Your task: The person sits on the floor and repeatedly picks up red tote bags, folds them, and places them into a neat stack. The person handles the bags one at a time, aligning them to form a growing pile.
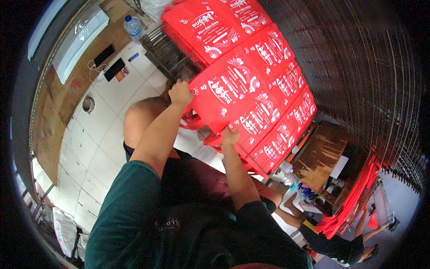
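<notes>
A red fabric bag (pixel 226 87) with white print lies in front of me, held by its near edge. My left hand (pixel 180 92) is closed on the bag's left corner, with the fingertips partly hidden. At its near right corner my right hand (pixel 230 135) pinches the edge between thumb and fingers. Loose red handles (pixel 192 121) hang below this edge, between my hands. Several similar printed bags (pixel 273 119) lie in overlapping rows beyond and to the right, covering most of a surface beneath them.
Tall wire racks (pixel 367 80) rise at the right. A wooden table (pixel 320 154) and a pile of red bags (pixel 354 193) stand at the lower right, near another person (pixel 345 246). On the tiled floor (pixel 105 121) are phones (pixel 115 69) and a water bottle (pixel 133 27).
</notes>
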Demonstrator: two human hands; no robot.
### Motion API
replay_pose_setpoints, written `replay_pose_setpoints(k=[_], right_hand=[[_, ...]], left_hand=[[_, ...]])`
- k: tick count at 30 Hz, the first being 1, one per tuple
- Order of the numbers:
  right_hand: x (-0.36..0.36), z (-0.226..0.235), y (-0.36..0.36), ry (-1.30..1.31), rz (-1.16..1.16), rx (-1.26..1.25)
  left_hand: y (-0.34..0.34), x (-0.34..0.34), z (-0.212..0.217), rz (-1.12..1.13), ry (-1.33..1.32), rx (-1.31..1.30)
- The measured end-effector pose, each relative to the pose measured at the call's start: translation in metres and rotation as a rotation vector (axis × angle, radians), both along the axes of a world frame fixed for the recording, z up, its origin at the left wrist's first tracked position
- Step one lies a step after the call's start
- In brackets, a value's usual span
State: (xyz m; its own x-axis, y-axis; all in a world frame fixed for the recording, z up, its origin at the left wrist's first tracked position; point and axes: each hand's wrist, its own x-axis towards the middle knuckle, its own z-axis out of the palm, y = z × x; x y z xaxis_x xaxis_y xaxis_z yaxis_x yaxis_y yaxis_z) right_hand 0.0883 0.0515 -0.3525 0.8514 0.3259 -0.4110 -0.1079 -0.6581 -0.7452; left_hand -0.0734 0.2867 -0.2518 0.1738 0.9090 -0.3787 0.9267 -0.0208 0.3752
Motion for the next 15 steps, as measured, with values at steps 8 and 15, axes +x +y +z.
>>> replay_pose_setpoints(k=[8, 15], right_hand=[[0.022, 0.087, -0.046, -0.011, 0.071, 0.167], [0.030, 0.165, -0.155, 0.208, 0.069, 0.247]], left_hand=[[0.015, 0.007, 0.079, -0.065, -0.097, -0.028], [-0.094, -0.023, 0.183, -0.504, -0.719, -0.225]])
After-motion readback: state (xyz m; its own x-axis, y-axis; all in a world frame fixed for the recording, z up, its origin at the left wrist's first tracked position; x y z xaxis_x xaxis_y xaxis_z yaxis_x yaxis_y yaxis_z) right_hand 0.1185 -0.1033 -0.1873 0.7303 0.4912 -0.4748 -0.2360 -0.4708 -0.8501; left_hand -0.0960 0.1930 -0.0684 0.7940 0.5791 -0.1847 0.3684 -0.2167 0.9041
